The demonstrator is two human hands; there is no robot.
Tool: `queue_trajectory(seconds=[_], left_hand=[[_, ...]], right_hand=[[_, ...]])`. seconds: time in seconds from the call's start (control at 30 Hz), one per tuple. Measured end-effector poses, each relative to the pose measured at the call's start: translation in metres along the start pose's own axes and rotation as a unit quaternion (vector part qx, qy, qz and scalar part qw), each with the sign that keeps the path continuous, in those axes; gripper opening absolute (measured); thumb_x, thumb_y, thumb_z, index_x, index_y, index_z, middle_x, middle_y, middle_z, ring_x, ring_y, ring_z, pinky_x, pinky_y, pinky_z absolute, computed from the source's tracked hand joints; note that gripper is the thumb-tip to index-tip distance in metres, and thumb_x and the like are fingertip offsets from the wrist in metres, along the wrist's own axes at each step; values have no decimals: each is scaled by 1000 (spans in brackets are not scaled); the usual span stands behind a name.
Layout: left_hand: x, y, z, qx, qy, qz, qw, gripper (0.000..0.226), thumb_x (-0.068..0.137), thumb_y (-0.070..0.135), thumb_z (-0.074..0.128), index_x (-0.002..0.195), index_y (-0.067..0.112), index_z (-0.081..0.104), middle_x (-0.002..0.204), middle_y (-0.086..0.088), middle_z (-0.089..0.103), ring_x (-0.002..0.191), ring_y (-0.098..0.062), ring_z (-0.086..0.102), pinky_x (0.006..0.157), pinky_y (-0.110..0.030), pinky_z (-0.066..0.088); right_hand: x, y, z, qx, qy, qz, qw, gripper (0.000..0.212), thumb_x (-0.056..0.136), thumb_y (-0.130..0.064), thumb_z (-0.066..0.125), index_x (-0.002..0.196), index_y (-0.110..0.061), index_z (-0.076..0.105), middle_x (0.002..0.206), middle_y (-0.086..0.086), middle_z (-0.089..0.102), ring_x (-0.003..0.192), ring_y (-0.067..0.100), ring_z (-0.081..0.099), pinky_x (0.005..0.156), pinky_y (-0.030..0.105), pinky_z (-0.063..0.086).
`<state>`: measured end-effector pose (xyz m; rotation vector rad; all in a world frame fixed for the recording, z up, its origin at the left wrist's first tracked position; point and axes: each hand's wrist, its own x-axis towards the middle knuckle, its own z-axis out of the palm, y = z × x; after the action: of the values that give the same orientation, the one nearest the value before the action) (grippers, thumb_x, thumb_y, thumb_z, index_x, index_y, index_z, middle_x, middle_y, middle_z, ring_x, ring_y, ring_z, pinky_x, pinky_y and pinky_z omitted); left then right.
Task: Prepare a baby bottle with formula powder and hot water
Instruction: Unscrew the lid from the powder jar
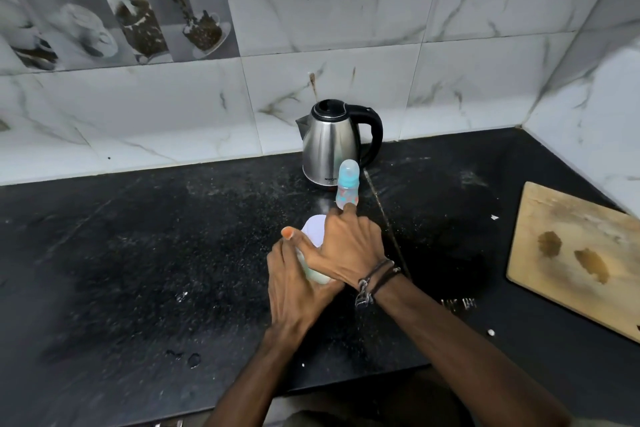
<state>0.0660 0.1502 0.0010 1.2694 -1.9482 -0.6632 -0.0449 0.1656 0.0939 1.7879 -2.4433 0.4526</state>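
A pale container with a white lid (313,230) stands on the black counter (138,253), mid-frame. My left hand (294,284) wraps around its body from the near left. My right hand (346,250) lies over its top and right side, covering most of it, with the index finger stretched out toward the bottle. A small baby bottle (347,189) with a blue cap stands upright just beyond my right fingertip. Behind it a steel electric kettle (329,146) with a black lid and handle stands against the wall.
A wooden cutting board (571,253) with two dark stains lies at the right edge. Marble-look tiled walls (450,62) close off the back and the right corner. White powder specks and a few water drops dot the counter.
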Motion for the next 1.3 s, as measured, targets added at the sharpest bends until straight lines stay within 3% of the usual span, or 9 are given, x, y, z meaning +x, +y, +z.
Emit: queue_trajectory(seconds=[0.23, 0.33, 0.5, 0.67, 0.8, 0.93, 1.1, 1.2, 1.3], left_hand=[[14, 15, -17, -25, -67, -34, 997, 129, 53, 57, 85, 158, 6, 30, 144, -11, 55, 130, -29, 51, 99, -26, 34], [18, 14, -22, -40, -57, -33, 997, 125, 46, 67, 72, 151, 8, 40, 135, -9, 62, 124, -29, 57, 100, -33, 43], [20, 14, -26, -112, -52, -58, 991, 74, 44, 48, 87, 105, 27, 52, 91, 16, 64, 84, -13, 66, 72, -25, 52], [14, -2, -27, -211, -99, -86, 969, 83, 48, 28, 98, 121, 18, 62, 107, -1, 77, 100, -19, 75, 87, -43, 63], [12, -11, -30, -251, -85, -100, 959, 91, 49, 20, 99, 130, 14, 58, 114, -6, 76, 105, -25, 75, 90, -48, 62], [10, -9, -33, -222, -67, -91, 968, 88, 47, 27, 99, 126, 16, 60, 110, -1, 76, 101, -16, 75, 87, -41, 63], [5, -2, -36, -207, -67, -81, 973, 68, 51, 22, 95, 111, 29, 65, 101, 3, 79, 94, -12, 77, 84, -41, 63], [5, -5, -38, -223, -61, -75, 970, 84, 43, 36, 94, 120, 30, 61, 105, 5, 77, 96, -9, 75, 84, -35, 63], [2, -12, -37, -209, -60, -67, 974, 96, 43, 32, 97, 130, 28, 59, 113, 7, 76, 105, -11, 73, 90, -38, 61]], right_hand=[[13, -6, -5, -33, 81, -23, 996, 61, 75, -69, 52, 54, -13, 59, 64, 13, 62, 45, 28, 55, 50, 25, 19], [14, -6, -6, -9, 122, -54, 991, 58, 72, -64, 54, 49, -12, 57, 56, 12, 59, 45, 28, 53, 47, 23, 23], [18, 2, -7, 4, 109, -128, 986, 62, 74, -69, 41, 62, -11, 62, 66, 8, 61, 52, 27, 56, 52, 26, 24], [24, 15, -16, 48, -49, -248, 966, 63, 71, -68, 40, 100, -19, 66, 91, 0, 55, 75, 25, 59, 70, 37, 47], [27, 14, -29, 123, -196, -270, 935, 83, 68, -49, 48, 148, -32, 35, 125, -1, 47, 112, 22, 55, 97, 43, 43], [21, 0, -39, -7, -109, -230, 967, 79, 80, -77, 34, 139, -25, 45, 124, 10, 53, 103, 33, 61, 84, 42, 48], [12, -18, -35, -94, -48, -193, 976, 81, 80, -87, 22, 73, -14, 56, 86, 11, 67, 78, 32, 63, 65, 36, 35], [15, -16, -37, -62, -78, -200, 975, 60, 87, -70, 39, 91, -14, 60, 94, 15, 65, 90, 36, 63, 77, 42, 41], [22, -11, -49, -7, -269, -264, 926, 55, 77, -43, 60, 130, -36, 49, 113, 11, 51, 108, 31, 54, 90, 46, 44]])
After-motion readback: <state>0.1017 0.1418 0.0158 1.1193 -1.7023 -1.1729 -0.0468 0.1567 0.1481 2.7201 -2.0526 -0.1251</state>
